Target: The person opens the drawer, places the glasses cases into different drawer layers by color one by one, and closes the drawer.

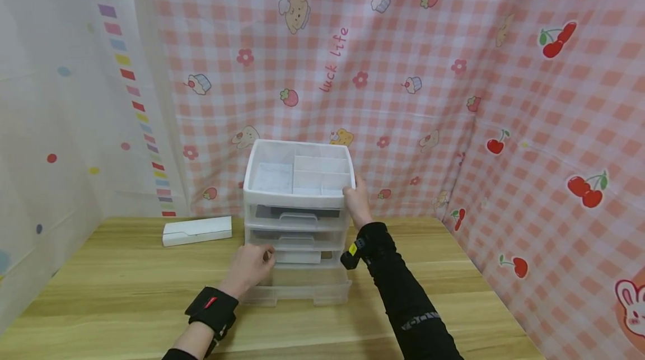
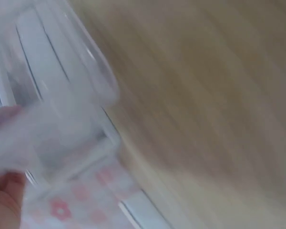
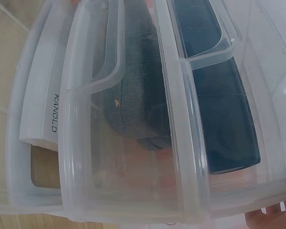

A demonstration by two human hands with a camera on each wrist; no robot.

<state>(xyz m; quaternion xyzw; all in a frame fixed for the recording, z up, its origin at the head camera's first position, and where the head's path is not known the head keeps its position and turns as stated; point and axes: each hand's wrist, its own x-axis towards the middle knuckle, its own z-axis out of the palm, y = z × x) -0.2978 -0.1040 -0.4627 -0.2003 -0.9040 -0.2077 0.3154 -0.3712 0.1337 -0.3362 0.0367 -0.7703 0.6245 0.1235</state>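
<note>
A plastic drawer unit [image 1: 297,201] stands on the table, white-rimmed with a divided top tray. Its lowest clear drawer [image 1: 297,293] is pulled out toward me. My right hand [image 1: 358,200] grips the unit's right top edge, thumb over the rim. Low at the front left, over the pulled-out drawer, is my left hand [image 1: 249,267], fingers bent. In the blurred left wrist view translucent plastic overlaps its fingers [image 2: 5,117], and I cannot tell whether they hold it. Through the drawer fronts show a dark blue flat item [image 3: 224,114], a grey fabric case [image 3: 138,81] and a white box [image 3: 43,95] lettered "KANOLD".
Left of the unit, a long white box [image 1: 196,230] lies near the back of the wooden table [image 1: 126,293]. A pink checked curtain [image 1: 403,113] hangs close behind the unit and along the right side. White dotted cloth [image 1: 55,125] hangs at the left.
</note>
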